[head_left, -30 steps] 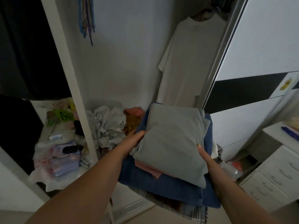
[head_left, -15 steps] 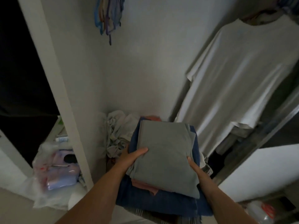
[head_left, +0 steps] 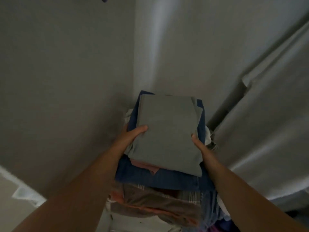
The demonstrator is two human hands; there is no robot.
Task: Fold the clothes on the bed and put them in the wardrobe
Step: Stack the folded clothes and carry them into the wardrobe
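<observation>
Hands hold a stack of folded clothes inside the pale grey wardrobe corner [head_left: 83,81]. On top lies a folded grey cotton garment [head_left: 167,131], with a folded pink cloth [head_left: 147,167] peeking out under its near edge and a folded dark blue denim piece [head_left: 158,178] beneath both. The left hand [head_left: 132,136] grips the stack's left side, thumb pressed on the grey top and fingers curled out of sight below. The right hand [head_left: 197,143] grips the right side the same way, thumb tip on the grey garment's edge. Below the held stack sits a pile of brown and orange checked fabric [head_left: 155,203]; whether the stack touches it cannot be told. A pale hanging garment [head_left: 267,114] drapes just to the right, close beside the stack.
</observation>
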